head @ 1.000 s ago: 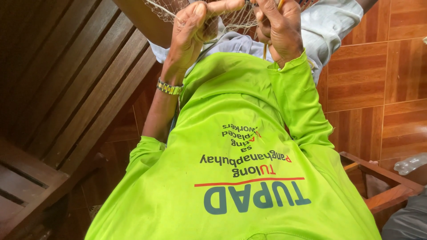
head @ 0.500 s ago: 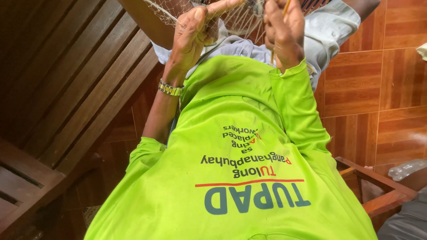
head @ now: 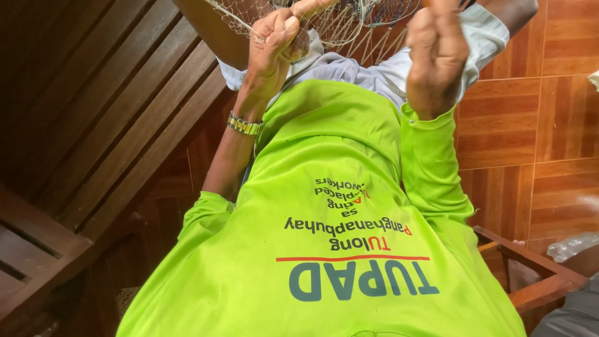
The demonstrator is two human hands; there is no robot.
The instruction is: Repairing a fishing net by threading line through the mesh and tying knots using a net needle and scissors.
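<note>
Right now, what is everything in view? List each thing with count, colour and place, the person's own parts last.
net: one, pale thin mesh, top centre, between the hands
wooden slats: several, dark brown, left side, running diagonally
floor tiles: many, reddish-brown wood pattern, right side
wooden chair arm: one, brown, lower right
clear plastic: one crumpled piece, right edge; what it is I cannot tell
shirt: one, bright green with print, centre
shorts: one pair, pale grey, above the shirt
wristwatch: one, metal band, left wrist
left hand: pinching the net, top centre-left
right hand: closed, top right, at the net
</note>
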